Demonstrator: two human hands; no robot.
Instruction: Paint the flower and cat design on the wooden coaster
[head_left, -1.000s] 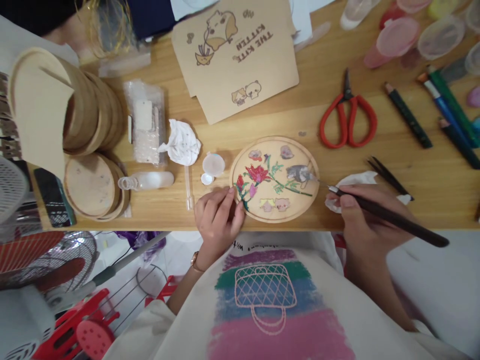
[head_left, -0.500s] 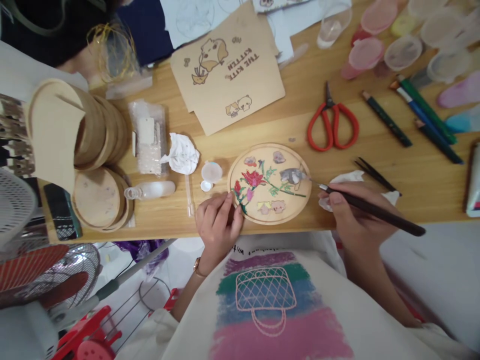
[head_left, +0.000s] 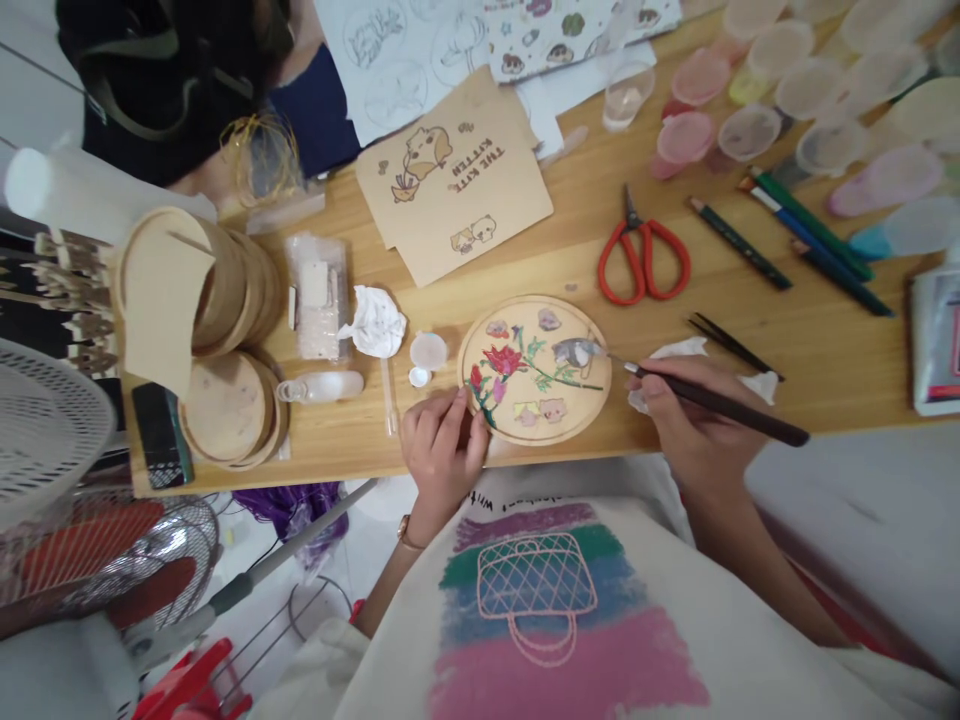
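A single head-worn camera looks steeply down from above the person's chest. It faces forward across the tabletop [head_left: 825,360]. Both hands sit close, mid-frame.

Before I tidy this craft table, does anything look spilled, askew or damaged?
Nothing spilled. The wooden discs at the left lean over in a toppled stack, and a crumpled tissue lies beside them. The painted round plaque sits flat, steadied by the left hand.

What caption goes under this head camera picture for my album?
Right hand touches a paintbrush to a flower-painted wooden disc while the left hand steadies its edge.
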